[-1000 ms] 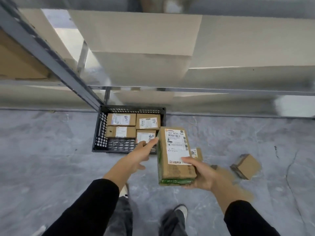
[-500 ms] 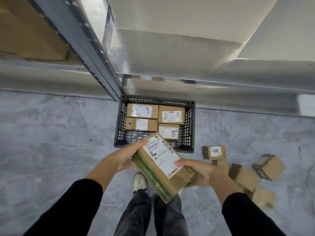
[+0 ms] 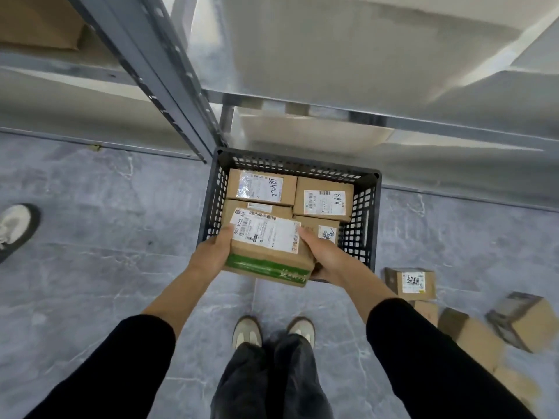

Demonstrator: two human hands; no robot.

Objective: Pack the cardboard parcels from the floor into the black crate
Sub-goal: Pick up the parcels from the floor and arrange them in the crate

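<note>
I hold a cardboard parcel (image 3: 269, 252) with a white label and green tape between both hands, over the near edge of the black crate (image 3: 367, 219). My left hand (image 3: 211, 252) grips its left end, my right hand (image 3: 322, 257) its right end. Several labelled parcels lie inside the crate: one at the back left (image 3: 261, 187), one at the back right (image 3: 323, 201), others partly hidden under the held parcel. More parcels lie on the floor at the right: a labelled one (image 3: 411, 282), a long one (image 3: 472, 337) and a tilted one (image 3: 523, 322).
The crate stands on the grey floor against a metal shelf rack; its grey upright (image 3: 157, 74) slants down to the crate's back left corner. Another person's shoe (image 3: 13, 228) is at the far left. My own shoes (image 3: 272, 331) stand just before the crate.
The parcel has turned from tilted to level and moved forward over the crate's near edge, both hands staying on it. My view has closed in on the crate.
</note>
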